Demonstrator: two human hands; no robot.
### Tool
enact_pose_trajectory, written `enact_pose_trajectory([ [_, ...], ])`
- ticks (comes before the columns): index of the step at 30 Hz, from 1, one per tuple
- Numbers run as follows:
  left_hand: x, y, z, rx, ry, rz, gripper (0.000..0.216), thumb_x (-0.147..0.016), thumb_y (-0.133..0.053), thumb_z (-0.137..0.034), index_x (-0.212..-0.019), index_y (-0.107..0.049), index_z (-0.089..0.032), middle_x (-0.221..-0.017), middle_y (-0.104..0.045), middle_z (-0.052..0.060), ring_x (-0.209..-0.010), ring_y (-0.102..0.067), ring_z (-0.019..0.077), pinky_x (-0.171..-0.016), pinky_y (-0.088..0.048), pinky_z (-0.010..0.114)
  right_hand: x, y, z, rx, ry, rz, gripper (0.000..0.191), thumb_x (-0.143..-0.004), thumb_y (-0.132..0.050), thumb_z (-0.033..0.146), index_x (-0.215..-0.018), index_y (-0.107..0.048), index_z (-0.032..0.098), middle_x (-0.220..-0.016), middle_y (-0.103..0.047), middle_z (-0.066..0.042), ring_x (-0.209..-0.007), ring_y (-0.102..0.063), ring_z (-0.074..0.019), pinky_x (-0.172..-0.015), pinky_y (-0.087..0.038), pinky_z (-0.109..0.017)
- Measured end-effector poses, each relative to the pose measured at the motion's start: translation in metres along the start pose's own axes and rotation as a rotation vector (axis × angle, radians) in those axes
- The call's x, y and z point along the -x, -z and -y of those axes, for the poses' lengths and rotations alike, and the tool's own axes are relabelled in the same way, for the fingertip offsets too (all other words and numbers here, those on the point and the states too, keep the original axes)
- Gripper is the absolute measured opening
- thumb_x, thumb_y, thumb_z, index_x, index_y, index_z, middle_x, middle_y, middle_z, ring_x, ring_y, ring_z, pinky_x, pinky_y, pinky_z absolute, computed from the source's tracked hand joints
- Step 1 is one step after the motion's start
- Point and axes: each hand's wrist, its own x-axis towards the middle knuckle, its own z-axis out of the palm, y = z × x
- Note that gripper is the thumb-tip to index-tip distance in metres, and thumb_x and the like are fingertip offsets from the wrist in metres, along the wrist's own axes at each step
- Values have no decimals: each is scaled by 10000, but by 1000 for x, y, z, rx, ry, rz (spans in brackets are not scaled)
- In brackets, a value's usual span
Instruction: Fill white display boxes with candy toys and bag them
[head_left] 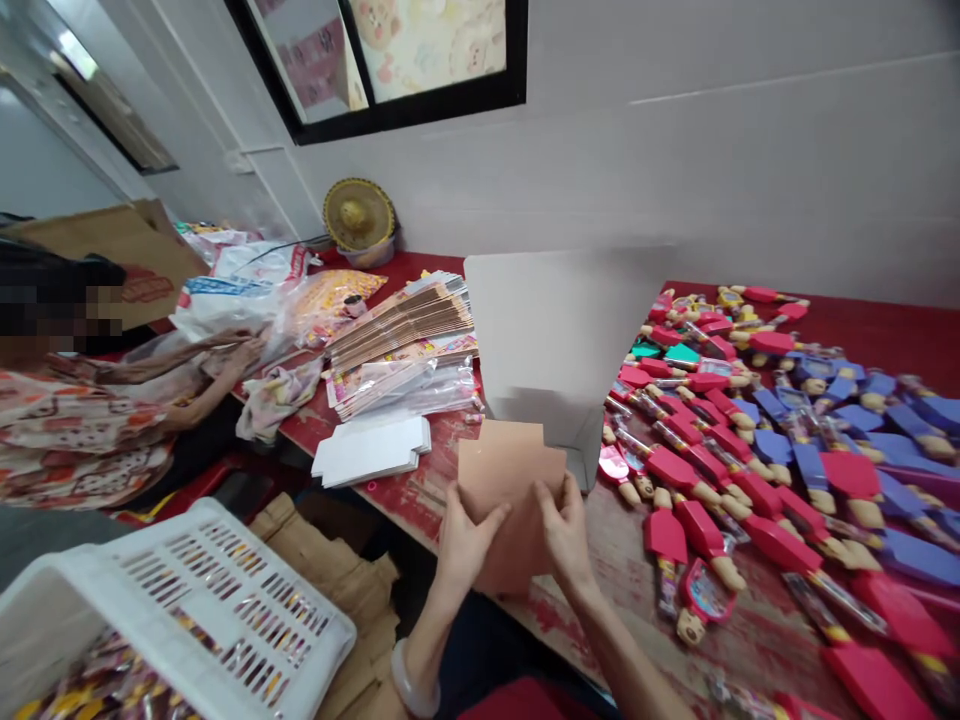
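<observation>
A flat brown cardboard box blank [506, 465] with cut flaps is held upright in front of me. My left hand [466, 540] grips its left side, thumb on the near face. Around the right side, my right hand [566, 525] is closed in the same way. Just behind stands a white cardboard box [555, 330], its tall panel raised. Left of it lie a stack of folded white box blanks [373, 450] and a pile of folded cartons [405, 335]. Many pink toys [679, 468] and purple toys [855, 420] with clear tubes cover the table at right.
A white plastic basket [217, 590] full of small wrapped pieces stands at lower left. Another person [82, 430] sits at left, hands on plastic bags [240, 290]. A cloth [281, 395] hangs at the table edge; a small yellow fan [358, 215] stands by the wall.
</observation>
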Motion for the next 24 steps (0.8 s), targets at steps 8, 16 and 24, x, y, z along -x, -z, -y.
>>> enact_pose_trajectory([
  [8,19,-10,-23,334,130,434,712,-820,-614,-769,-974,-736,-85,-934,-756,141,-857,-710,255,-834,-576,372,-3,9,29,-275,-361,340,642,-623,-914,563,-1067,-668,168,-1068,-763,-126,-931,-733,-297,-826,-603,-405],
  [16,12,6,-17,-61,43,540,544,-849,-626,-660,-956,-730,-137,-916,-740,93,-839,-663,241,-727,-508,301,-10,18,5,-183,-216,40,737,-700,-803,681,-1215,-597,195,-1192,-719,-144,-1083,-692,-331,-893,-597,-457],
  [24,-12,26,-21,-471,-274,549,352,-879,-625,-546,-787,-714,-218,-825,-738,47,-838,-666,251,-817,-492,322,-35,81,23,422,279,-3,616,-795,-730,583,-1277,-617,218,-1286,-664,-127,-1223,-593,-322,-1076,-459,-524],
])
